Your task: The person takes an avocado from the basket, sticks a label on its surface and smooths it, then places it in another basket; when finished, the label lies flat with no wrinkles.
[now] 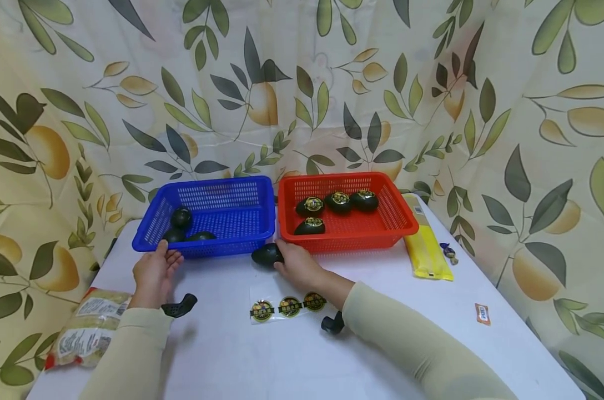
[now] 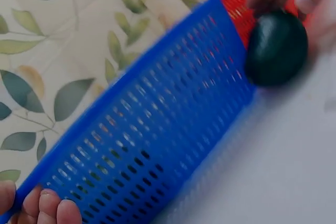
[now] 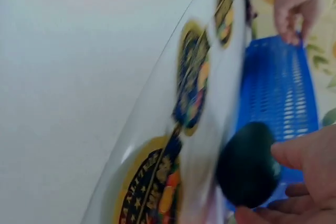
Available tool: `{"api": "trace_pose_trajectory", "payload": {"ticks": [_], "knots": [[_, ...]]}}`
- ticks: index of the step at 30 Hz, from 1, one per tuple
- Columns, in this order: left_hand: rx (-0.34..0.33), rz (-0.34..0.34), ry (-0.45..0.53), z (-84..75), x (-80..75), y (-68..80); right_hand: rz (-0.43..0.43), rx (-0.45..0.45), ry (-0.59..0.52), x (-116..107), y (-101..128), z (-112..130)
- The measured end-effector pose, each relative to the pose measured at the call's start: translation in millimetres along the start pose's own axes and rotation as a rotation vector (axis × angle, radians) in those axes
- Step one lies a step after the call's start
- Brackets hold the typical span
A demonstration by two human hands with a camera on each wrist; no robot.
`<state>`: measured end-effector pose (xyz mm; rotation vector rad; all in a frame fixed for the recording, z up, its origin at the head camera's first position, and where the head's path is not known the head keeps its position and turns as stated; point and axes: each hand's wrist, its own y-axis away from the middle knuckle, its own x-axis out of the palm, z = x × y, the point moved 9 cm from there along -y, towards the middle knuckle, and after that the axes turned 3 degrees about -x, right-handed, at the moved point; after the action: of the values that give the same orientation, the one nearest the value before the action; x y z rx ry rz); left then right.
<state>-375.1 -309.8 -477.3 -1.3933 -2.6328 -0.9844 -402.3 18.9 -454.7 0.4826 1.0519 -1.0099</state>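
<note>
In right hand (image 1: 297, 265) grip: dark egg (image 1: 267, 254), fingers curled round it on desk (image 1: 382, 311); smooth shell could slip, roll. Left hand (image 1: 154, 272) relaxed, touching blue basket (image 1: 212, 244) rim.

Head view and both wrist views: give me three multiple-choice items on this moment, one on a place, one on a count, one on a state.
1. Where is the dark egg that the right hand holds?
A. inside the red basket
B. on the table in front of the baskets
C. on the yellow packet

2. How many labelled eggs lie in the red basket?
A. two
B. four
C. six

3. What is the left hand doing?
A. touching the blue basket at its front edge
B. peeling a sticker
C. lifting an egg

Answers: 1 B, it sits on the white table; 2 B, four gold-stickered eggs show; 3 A, fingers at the rim.
</note>
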Motion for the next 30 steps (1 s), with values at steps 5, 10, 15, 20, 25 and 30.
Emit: {"api": "trace_pose_trajectory", "payload": {"ticks": [5, 10, 15, 20, 25, 30], "knots": [[-0.013, 0.132, 0.031, 19.0, 11.8, 16.9, -0.022, -0.047, 0.022, -10, 26, 16], [0.243, 0.436, -0.572, 55.5, 47.6, 60.2, 0.133, -0.198, 0.022, 11, 46, 40], [0.672, 0.636, -1.256, 97.3, 77.8, 104.8, 0.243, -0.251, 0.080, 35, 50, 52], [0.757, 0.636, -1.488, 116.3, 86.8, 110.6, 0.274, -0.236, 0.115, 48, 43, 48], [0.766, 0.643, -1.542, 119.1, 88.4, 110.4, 0.299, -0.211, 0.102, 55, 40, 47], [0.762, 0.650, -1.546, 119.0, 87.6, 107.6, 0.301, -0.214, 0.032, 53, 39, 54]]}}
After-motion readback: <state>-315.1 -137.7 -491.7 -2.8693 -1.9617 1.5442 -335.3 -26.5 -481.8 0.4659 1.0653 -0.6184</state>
